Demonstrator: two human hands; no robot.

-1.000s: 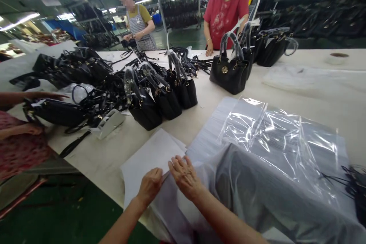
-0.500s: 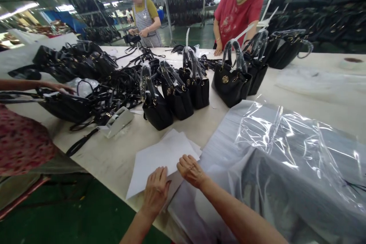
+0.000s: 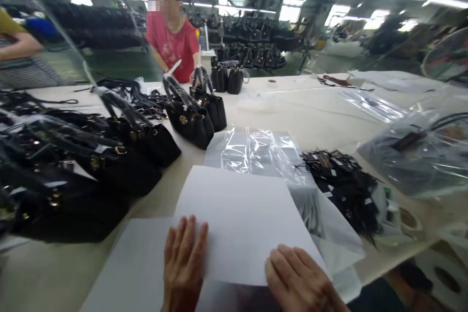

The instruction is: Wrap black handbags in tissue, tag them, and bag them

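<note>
A large white paper sheet (image 3: 237, 214) lies over the near end of the clear plastic sheeting (image 3: 252, 148). My left hand (image 3: 185, 261) rests flat on its left edge, fingers spread slightly. At the sheet's lower right edge, my right hand (image 3: 302, 278) is closed on the paper, thumb tucked from sight. More white paper (image 3: 135, 253) lies on the table to the left, under the edge of the first sheet. Black handbags with plastic-wrapped handles (image 3: 190, 124) stand beyond and to the left.
Black tags and cords (image 3: 343, 190) are heaped on the right, near a roll of tape (image 3: 409, 218). A plastic-covered bundle (image 3: 420, 151) lies farther right. Across the table (image 3: 285, 107) stands a person in a red shirt (image 3: 175, 48); another person's arm shows at far left.
The view has swung right. The top sheet has moved right, off the other paper and onto the plastic. My left hand lies flatter, and my hands are farther apart.
</note>
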